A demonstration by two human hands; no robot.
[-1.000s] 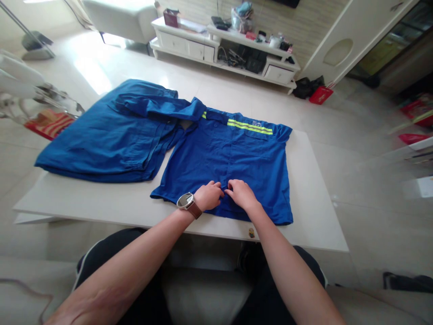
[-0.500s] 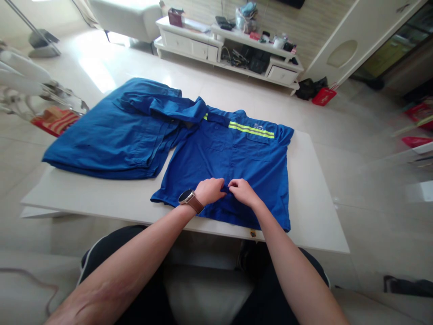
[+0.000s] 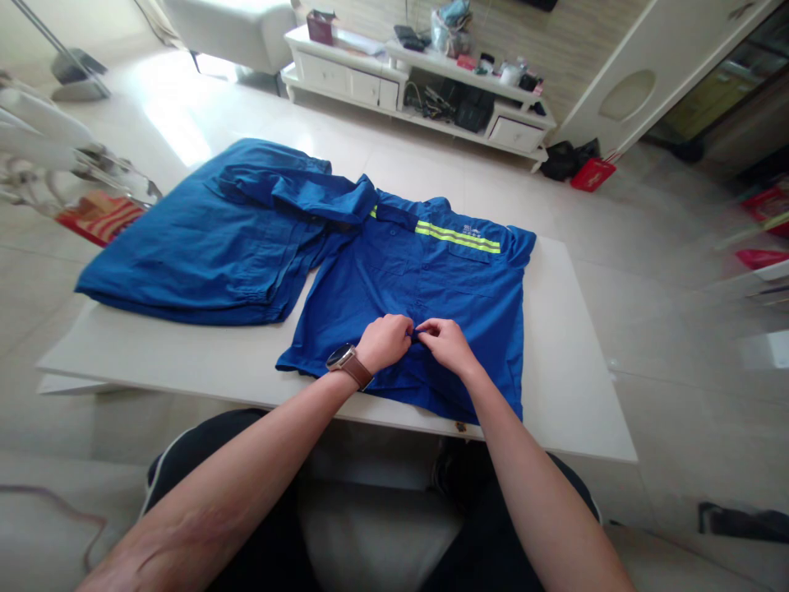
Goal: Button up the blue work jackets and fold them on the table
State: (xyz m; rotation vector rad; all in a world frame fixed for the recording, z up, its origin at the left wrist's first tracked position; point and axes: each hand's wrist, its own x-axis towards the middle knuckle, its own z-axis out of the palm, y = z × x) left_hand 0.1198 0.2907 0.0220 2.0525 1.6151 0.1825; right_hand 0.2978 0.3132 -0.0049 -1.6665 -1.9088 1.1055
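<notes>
A blue work jacket with yellow-and-grey reflective strips lies front up on a white table. My left hand, with a watch on its wrist, pinches the jacket's front edge near the lower middle. Just to the right, my right hand has its thumb and forefinger closed on the same front edge. Any button between the fingertips is too small to make out. Left of the jacket lies a folded pile of blue clothing, partly overlapped by a sleeve.
Behind the table, a white TV cabinet carries boxes and small items. A red bag rests on the floor at its right end. White rack-like equipment is at the left. My knees are under the table's front edge.
Both hands have risen slightly, pulling up the front edge of the jacket between them. The jacket's lower right corner has drawn in a little to the left.
</notes>
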